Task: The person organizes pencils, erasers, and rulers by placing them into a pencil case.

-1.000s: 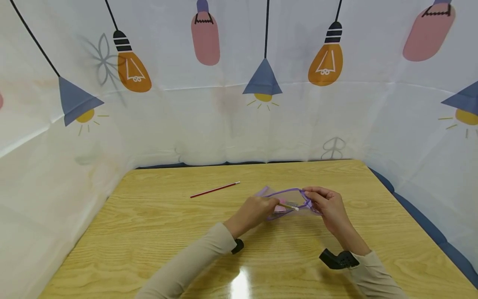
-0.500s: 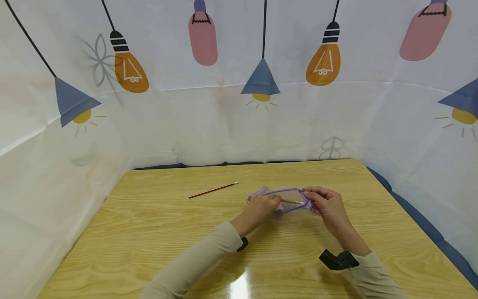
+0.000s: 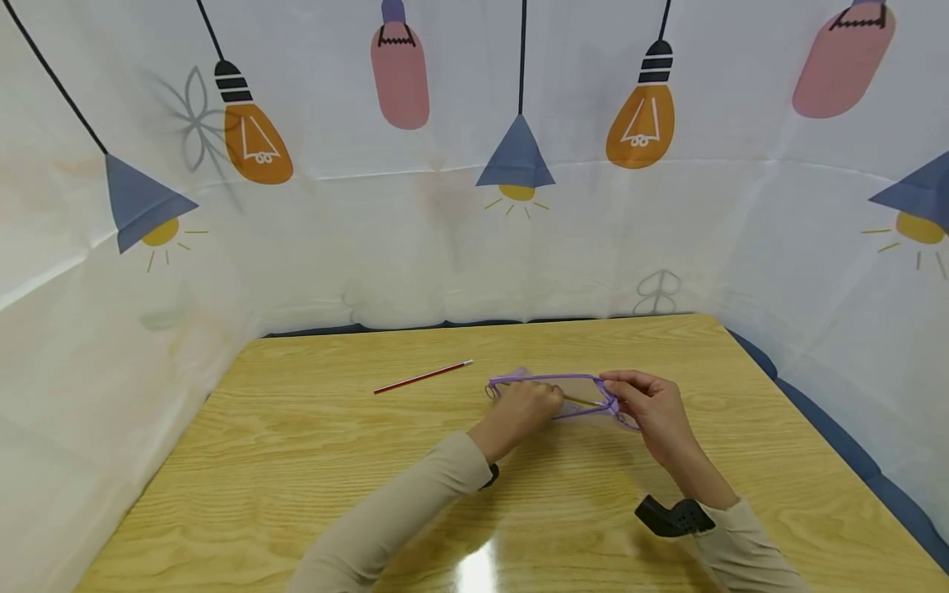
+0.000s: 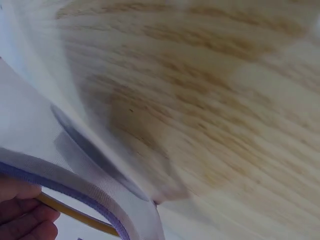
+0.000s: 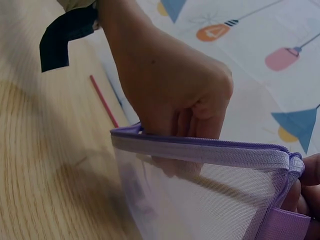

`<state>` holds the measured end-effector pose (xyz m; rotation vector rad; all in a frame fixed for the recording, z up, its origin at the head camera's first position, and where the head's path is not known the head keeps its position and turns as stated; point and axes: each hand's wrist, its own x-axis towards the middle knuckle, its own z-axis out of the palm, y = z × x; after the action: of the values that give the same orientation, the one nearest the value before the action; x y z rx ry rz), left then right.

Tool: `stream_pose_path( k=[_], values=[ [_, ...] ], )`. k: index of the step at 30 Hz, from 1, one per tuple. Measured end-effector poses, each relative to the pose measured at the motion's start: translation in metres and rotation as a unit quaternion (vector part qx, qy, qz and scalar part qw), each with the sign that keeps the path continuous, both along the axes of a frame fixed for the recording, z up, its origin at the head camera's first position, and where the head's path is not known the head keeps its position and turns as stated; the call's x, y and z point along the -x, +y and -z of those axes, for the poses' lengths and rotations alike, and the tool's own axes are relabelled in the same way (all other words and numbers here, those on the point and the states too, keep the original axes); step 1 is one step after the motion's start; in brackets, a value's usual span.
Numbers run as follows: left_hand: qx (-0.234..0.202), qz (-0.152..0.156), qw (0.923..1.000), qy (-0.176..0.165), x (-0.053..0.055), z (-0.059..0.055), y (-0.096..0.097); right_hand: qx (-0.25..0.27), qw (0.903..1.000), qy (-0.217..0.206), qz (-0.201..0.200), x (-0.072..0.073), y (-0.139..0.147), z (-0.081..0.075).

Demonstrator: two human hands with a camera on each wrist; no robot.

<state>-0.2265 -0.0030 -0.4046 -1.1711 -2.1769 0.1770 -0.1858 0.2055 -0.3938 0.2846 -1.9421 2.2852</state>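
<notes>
A see-through mesh zip pouch (image 5: 230,155) with purple edging stands with its mouth spread, in front of me and right of the middle. My right hand (image 3: 654,408) pinches its right-hand end by the zipper. Into the mouth reaches my left hand (image 3: 522,410), its fingers holding a yellow pencil (image 4: 82,216). In the right wrist view the pencil shows blurred through the mesh, lying lengthwise under the zipper, and the left fingertips are below the rim. Something darker (image 5: 137,195) shows faintly inside the pouch's far end.
A red pencil (image 3: 423,377) with a white end lies on the wooden table (image 3: 296,445), left of the pouch. A white curtain (image 3: 371,247) printed with lamps hangs behind the table and along both sides. Each wrist wears a black band (image 3: 673,517).
My left hand has moved right and down into the pouch, taking the yellow pencil inside the mouth. The pink item seen in the pouch is now hidden. My right hand keeps its grip.
</notes>
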Motion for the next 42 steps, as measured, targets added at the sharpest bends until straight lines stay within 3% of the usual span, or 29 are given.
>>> stream_pose_path(
  k=[3,13,18,23,42],
  values=[
    [0.023,-0.001,0.9997,0.007,0.002,0.001,0.004,0.004,1.0000,-0.002,-0.001,0.000,-0.001,0.000],
    [0.087,-0.032,0.9927,-0.077,0.003,0.000,0.016,0.006,0.9995,-0.018,0.025,-0.001,-0.001,-0.001],
    [0.116,-0.046,0.9884,-0.087,0.004,0.005,0.021,0.004,0.9991,-0.028,0.033,-0.001,-0.001,-0.001],
    [0.112,-0.048,0.9893,-0.079,0.005,0.007,0.023,-0.005,0.9987,-0.037,0.035,-0.002,0.000,-0.003],
    [0.092,-0.042,0.9888,-0.110,0.007,0.005,0.022,-0.033,0.9974,-0.054,0.034,-0.001,-0.003,-0.005]
  ],
)
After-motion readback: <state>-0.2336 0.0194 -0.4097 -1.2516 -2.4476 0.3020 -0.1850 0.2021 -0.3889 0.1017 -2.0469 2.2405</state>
